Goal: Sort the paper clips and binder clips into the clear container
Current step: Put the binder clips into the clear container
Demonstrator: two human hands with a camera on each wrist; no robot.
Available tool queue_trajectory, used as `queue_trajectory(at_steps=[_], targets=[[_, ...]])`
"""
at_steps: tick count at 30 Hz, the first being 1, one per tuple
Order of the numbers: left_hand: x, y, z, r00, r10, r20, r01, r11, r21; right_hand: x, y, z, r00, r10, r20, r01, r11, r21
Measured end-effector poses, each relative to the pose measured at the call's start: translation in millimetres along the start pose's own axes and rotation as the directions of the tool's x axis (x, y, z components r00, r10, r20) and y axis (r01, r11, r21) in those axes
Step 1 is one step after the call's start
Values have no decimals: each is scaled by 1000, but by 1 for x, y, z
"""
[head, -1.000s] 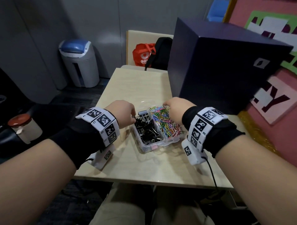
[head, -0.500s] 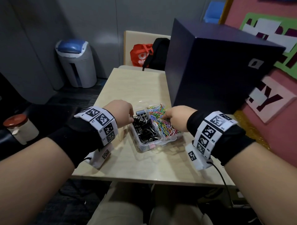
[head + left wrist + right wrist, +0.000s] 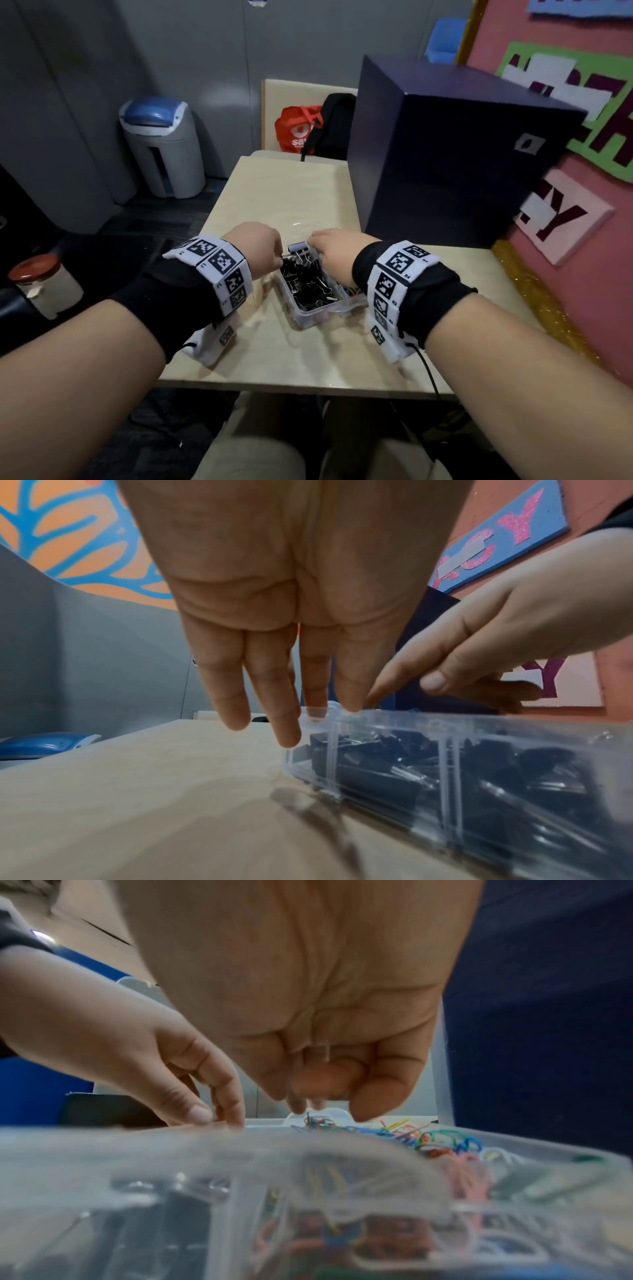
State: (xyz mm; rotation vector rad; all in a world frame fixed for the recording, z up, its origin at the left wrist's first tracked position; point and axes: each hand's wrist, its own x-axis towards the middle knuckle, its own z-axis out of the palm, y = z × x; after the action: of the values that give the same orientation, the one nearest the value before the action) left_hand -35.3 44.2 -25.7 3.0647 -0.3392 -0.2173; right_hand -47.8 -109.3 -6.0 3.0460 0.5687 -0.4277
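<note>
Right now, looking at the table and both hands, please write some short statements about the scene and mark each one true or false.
1. The black binder clips lie in the clear container. True.
2. The coloured paper clips lie loose on the table. False: they are inside the container, in the part next to the binder clips.
3. The left hand has straight fingers at the container's edge. True.
4. The large dark box stands on the floor. False: it stands on the table, to the right of the container.
5. The bin with the blue lid stands on the floor. True.
</note>
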Motion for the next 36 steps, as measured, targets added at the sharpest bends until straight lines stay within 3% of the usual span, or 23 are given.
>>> queue_trajectory(at_steps=[5,7,10,12,15,17,22,25,28,33,36], targets=[[2,-1,1,1000,7,11,-7,1000,3,0,5,2,986,74,146,-39,972,-231],[3,-1,1,1000,6,14,-6,1000,2,-2,7,2,987,79,140,-49,977,-208],[4,-1,2,1000,6,11,-6,1000,5,-7,14,-5,991,132,2,-132,991,-20],[4,-1,2,1000,3,9,-3,1000,4,-12,23,-9,981,189,-53,-190,981,-23],[4,-1,3,1000,-2,8,2,1000,3,-19,23,-9,968,239,79,-226,963,-144],[4,-1,3,1000,-3,3,3,1000,1,-24,22,-6,963,240,124,-233,970,-67],[2,1,4,999,-31,-8,31,999,-22,-46,38,1,938,338,-72,-333,940,78],[1,3,5,999,-48,-23,47,998,-38,-53,39,7,936,351,1,-351,936,-26],[-2,5,5,998,-57,-37,55,997,-46,-56,40,18,947,318,54,-319,948,18],[0,3,8,996,-68,-59,63,995,-82,-57,46,22,936,342,-79,-333,937,110],[6,3,9,995,-70,-71,62,992,-110,-46,46,26,950,274,-151,-254,957,138]])
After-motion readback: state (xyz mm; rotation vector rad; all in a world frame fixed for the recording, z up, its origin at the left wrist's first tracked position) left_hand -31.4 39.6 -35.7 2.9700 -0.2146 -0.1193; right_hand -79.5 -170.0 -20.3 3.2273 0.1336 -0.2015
